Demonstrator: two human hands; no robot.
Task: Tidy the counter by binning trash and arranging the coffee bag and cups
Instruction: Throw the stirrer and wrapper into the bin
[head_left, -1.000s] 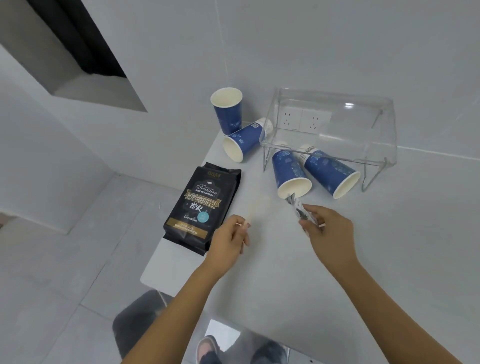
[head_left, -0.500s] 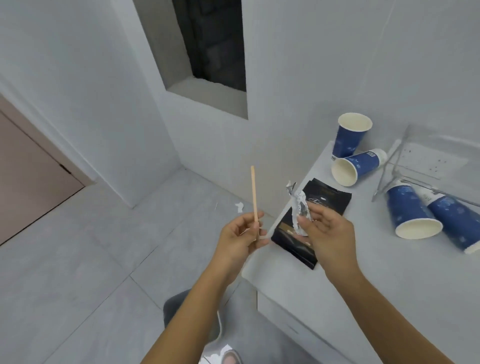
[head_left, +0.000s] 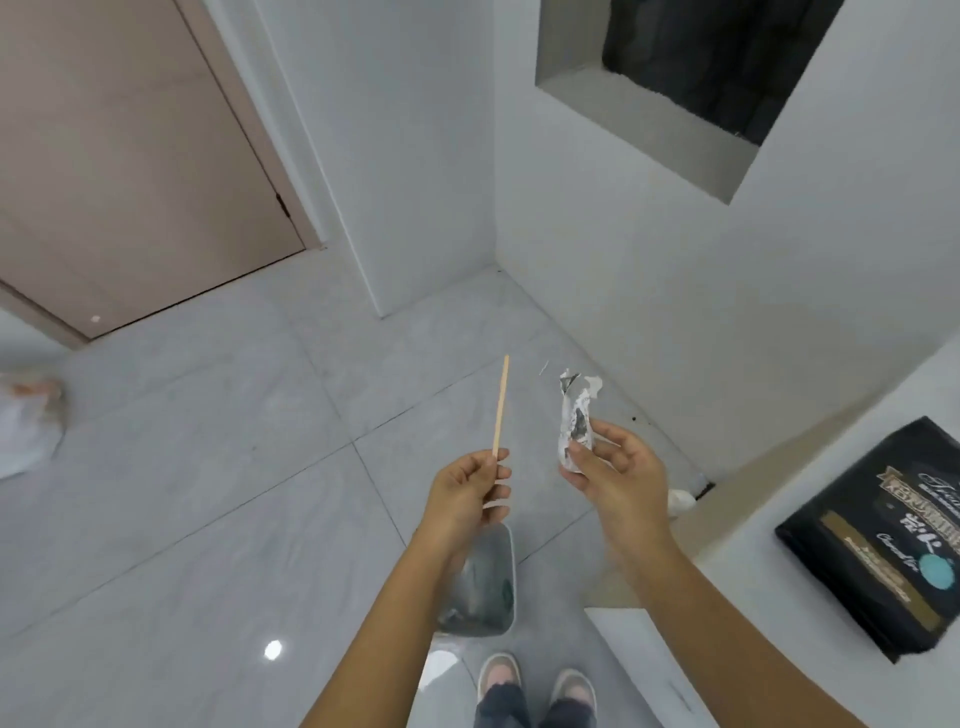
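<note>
Trash bin (head_left: 506, 582) sits below my left hand (head_left: 467, 493) pinching the stirrer (head_left: 500, 410); right hand (head_left: 618, 478) clamps the wrapper (head_left: 575, 421), which could flutter wide.

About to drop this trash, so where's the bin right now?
In the head view the bin stands on the floor at lower centre, partly hidden under the left hand and forearm, left of the counter, just ahead of the person's shoes.

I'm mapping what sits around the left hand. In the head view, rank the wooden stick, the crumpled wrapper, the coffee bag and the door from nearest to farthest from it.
1. Wooden stick, pinched in the left hand.
2. Crumpled wrapper, in the right hand alongside.
3. Coffee bag, on the counter at far right.
4. Door, across the floor, upper left.
</note>
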